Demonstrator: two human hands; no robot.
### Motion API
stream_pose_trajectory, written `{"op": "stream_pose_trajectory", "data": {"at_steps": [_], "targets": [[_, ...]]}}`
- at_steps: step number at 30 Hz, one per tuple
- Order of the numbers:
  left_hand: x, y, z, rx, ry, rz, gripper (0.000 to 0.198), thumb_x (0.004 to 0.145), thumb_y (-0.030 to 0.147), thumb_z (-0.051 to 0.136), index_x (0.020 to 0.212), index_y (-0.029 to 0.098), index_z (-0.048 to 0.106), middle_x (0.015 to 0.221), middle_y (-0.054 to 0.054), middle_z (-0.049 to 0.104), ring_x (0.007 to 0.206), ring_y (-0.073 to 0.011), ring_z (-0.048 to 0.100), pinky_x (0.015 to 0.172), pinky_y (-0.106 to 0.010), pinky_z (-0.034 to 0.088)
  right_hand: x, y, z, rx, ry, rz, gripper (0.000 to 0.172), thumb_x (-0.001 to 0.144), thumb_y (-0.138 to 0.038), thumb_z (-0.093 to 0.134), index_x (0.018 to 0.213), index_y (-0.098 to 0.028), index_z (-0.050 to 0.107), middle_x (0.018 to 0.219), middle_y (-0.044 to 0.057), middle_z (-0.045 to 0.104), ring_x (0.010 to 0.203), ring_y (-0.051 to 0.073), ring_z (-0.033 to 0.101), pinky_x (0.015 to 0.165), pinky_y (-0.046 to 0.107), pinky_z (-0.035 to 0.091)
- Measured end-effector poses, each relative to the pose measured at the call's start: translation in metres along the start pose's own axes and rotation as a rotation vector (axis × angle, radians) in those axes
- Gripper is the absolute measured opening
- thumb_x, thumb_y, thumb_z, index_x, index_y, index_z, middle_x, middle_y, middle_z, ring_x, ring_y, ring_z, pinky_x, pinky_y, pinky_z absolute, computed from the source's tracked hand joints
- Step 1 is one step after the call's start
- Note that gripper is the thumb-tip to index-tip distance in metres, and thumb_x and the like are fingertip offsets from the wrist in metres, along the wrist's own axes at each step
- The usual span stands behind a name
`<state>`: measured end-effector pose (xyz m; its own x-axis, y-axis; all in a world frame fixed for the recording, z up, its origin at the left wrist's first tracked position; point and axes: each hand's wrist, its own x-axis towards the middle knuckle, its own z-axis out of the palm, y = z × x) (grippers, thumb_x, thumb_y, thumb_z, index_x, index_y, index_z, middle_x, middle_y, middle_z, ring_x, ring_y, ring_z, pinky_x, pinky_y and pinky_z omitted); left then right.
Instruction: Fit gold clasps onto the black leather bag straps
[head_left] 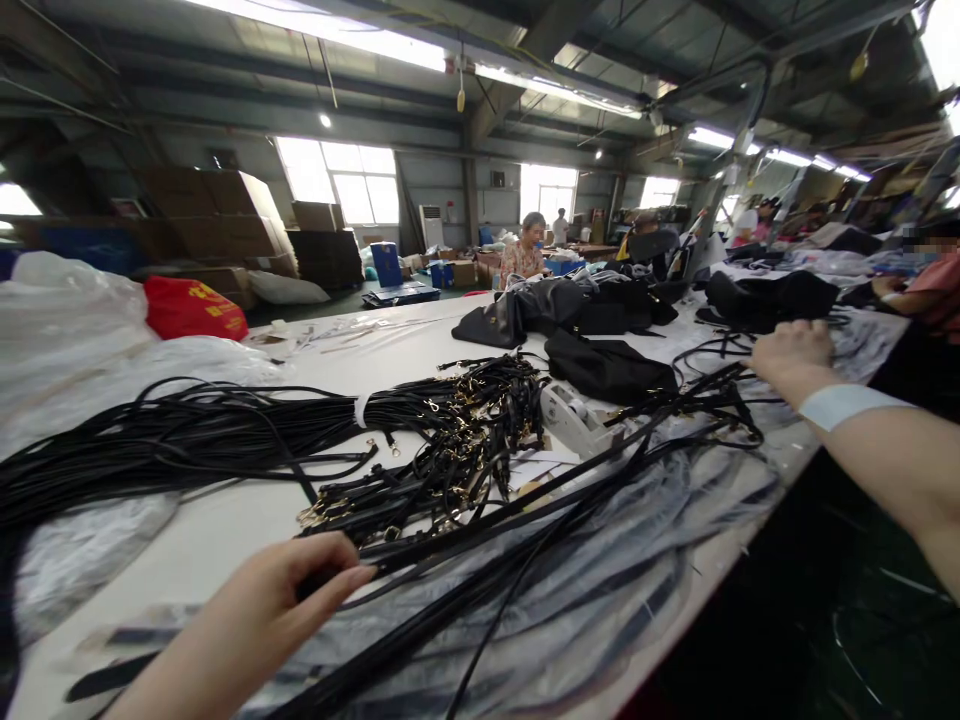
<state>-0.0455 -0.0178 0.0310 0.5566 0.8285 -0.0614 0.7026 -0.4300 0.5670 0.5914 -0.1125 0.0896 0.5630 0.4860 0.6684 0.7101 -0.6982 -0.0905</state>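
Note:
A long black strap [525, 502] is stretched across the table between my two hands. My left hand [311, 580], in the lower left, pinches its near end between thumb and fingers. At the right, my right hand [795, 350] is closed around the strap's far part, and a pale band circles that wrist. Beyond the strap lies a heap of black straps with gold-coloured metal clasps [450, 440]. A white tie [361, 410] binds the long bundle of straps [247, 430] that runs off to the left. More loose black straps [442, 610] lie beneath the held one.
A tape dispenser [574, 415] stands beside the clasps. Black bags [611, 365] lie behind it. Clear plastic sleeves [600, 590] cover the near table edge. Plastic wrapping [67, 320] and a red bag [193, 308] are at left. Other people [525, 250] work farther off.

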Motion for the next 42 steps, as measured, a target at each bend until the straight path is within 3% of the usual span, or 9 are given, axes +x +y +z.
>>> {"op": "stream_pose_trajectory", "data": {"at_steps": [4, 9, 11, 14, 16, 24, 32, 38, 42], "targets": [[0.028, 0.039, 0.052, 0.056, -0.043, 0.056, 0.033, 0.087, 0.045, 0.049, 0.072, 0.020, 0.064, 0.069, -0.001, 0.066, 0.065, -0.0168, 0.056, 0.060, -0.025, 0.037, -0.015, -0.069, 0.007, 0.087, -0.070, -0.128, 0.062, 0.089, -0.042, 0.063, 0.100, 0.019, 0.065, 0.124, 0.050, 0.046, 0.130, 0.048, 0.038, 0.094, 0.056, 0.029], [0.043, 0.049, 0.097, 0.027, -0.066, 0.095, 0.026, 0.087, 0.038, 0.054, 0.075, 0.019, 0.067, 0.073, -0.002, 0.069, 0.069, -0.0173, 0.059, 0.061, -0.026, 0.036, -0.142, -0.189, -0.003, 0.388, -0.308, -0.623, 0.038, 0.086, -0.042, 0.065, 0.113, -0.015, 0.070, 0.131, 0.014, 0.061, 0.124, 0.027, 0.053, 0.107, 0.037, 0.035], [0.042, 0.050, 0.104, -0.005, -0.059, 0.110, 0.025, 0.088, 0.037, 0.054, 0.079, 0.019, 0.069, 0.074, -0.002, 0.070, 0.069, -0.0174, 0.059, 0.060, -0.025, 0.037, -0.207, -0.226, -0.020, 0.696, -0.535, -0.820, 0.034, 0.094, -0.042, 0.054, 0.115, -0.020, 0.067, 0.126, 0.010, 0.065, 0.118, 0.023, 0.057, 0.102, 0.033, 0.042], [0.041, 0.050, 0.099, -0.067, -0.130, 0.207, 0.019, 0.086, 0.024, 0.052, 0.086, 0.019, 0.071, 0.081, -0.002, 0.073, 0.072, -0.0163, 0.061, 0.064, -0.024, 0.040, -0.275, -0.261, -0.038, 1.096, -1.024, -0.805, 0.037, 0.100, -0.043, 0.038, 0.108, -0.018, 0.065, 0.097, 0.007, 0.072, 0.084, 0.020, 0.067, 0.073, 0.029, 0.051], [0.038, 0.044, 0.084, -0.049, -0.176, 0.250, 0.020, 0.085, 0.022, 0.053, 0.087, 0.019, 0.072, 0.081, -0.002, 0.073, 0.070, -0.0156, 0.060, 0.063, -0.023, 0.040, -0.291, -0.276, -0.033, 1.184, -1.175, -0.733, 0.041, 0.099, -0.046, 0.038, 0.090, -0.017, 0.066, 0.072, 0.003, 0.068, 0.063, 0.016, 0.061, 0.057, 0.025, 0.045], [0.018, -0.006, 0.012, 0.089, -0.113, 0.007, 0.031, 0.088, 0.043, 0.054, 0.080, 0.018, 0.070, 0.063, 0.002, 0.059, 0.057, -0.0119, 0.044, 0.052, -0.023, 0.029, -0.266, -0.300, 0.013, 1.052, -0.933, -0.557, 0.038, 0.089, -0.052, 0.053, 0.070, -0.020, 0.062, 0.058, -0.001, 0.058, 0.056, 0.015, 0.052, 0.054, 0.026, 0.035], [0.052, 0.017, 0.071, 0.052, -0.246, 0.233, 0.019, 0.088, 0.030, 0.057, 0.086, 0.018, 0.071, 0.076, -0.001, 0.070, 0.064, -0.0135, 0.057, 0.057, -0.022, 0.037, -0.304, -0.291, 0.005, 1.225, -1.122, -0.764, 0.046, 0.099, -0.045, 0.035, 0.064, -0.020, 0.049, 0.057, -0.002, 0.048, 0.056, 0.014, 0.046, 0.056, 0.026, 0.033], [0.084, -0.028, 0.084, 0.050, 0.196, -0.025, 0.029, 0.094, 0.025, 0.052, 0.118, 0.016, 0.064, 0.119, -0.010, 0.069, 0.110, -0.0217, 0.062, 0.098, -0.032, 0.047, -0.288, -0.275, 0.015, 1.273, -1.261, -0.653, 0.048, 0.094, -0.055, 0.043, 0.064, -0.019, 0.050, 0.056, -0.003, 0.040, 0.056, 0.013, 0.039, 0.054, 0.025, 0.031], [0.100, -0.045, 0.096, 0.119, 0.208, -0.111, 0.038, 0.086, 0.017, 0.063, 0.124, 0.013, 0.062, 0.122, -0.013, 0.067, 0.113, -0.0238, 0.062, 0.102, -0.034, 0.046, -0.292, -0.277, 0.006, 1.247, -1.271, -0.700, 0.042, 0.092, -0.049, 0.049, 0.066, -0.017, 0.055, 0.063, -0.001, 0.050, 0.064, 0.014, 0.046, 0.061, 0.026, 0.035]]}}
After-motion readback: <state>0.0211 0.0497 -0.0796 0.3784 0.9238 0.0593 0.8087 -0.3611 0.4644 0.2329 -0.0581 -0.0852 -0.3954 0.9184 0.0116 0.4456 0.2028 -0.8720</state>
